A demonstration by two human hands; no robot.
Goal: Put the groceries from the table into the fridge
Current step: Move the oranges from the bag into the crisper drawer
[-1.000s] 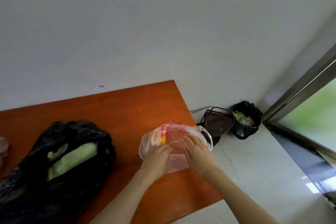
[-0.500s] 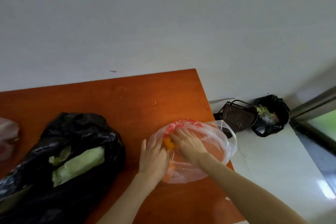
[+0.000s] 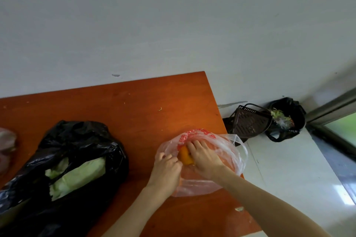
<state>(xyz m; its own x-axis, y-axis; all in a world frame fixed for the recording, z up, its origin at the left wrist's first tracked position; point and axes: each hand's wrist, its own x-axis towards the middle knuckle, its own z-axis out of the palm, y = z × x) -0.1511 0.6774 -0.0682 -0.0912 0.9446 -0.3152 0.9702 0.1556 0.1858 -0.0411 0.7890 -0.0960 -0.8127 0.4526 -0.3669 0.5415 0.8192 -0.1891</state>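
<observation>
Observed: both hands are at the clear plastic bag (image 3: 202, 161), which lies on the orange-brown surface (image 3: 125, 106) near its right edge. The right hand (image 3: 205, 157) is inside the bag mouth, its fingers (image 3: 194, 145) curled over an orange item (image 3: 185, 157). The left hand (image 3: 166, 167) sits just left of the bag, its fingers pinching the film at the opening.

Assessment of step: the item appears to be in the course of removal from the bag, ahead of transfer to the fridge, which is not in view. Recommended: hold the film taut and low with the left hand so the mouth stays wide; close the right hand fully round the item before lifting, and draw it straight out to avoid dragging the bag along.

Materials: the bag is thin, crinkled, translucent film with red print and loop handles; it will cling and slide. The orange item looks smooth and rounded; its kind cannot be determined. Left of the clear bag, well apart, lies 1 black plastic bag (image 3: 63, 161), glossy and creased, with pale green leafy produce (image 3: 77, 175) showing through its opening. The surface is smooth and hard, with small crumbs.
</observation>
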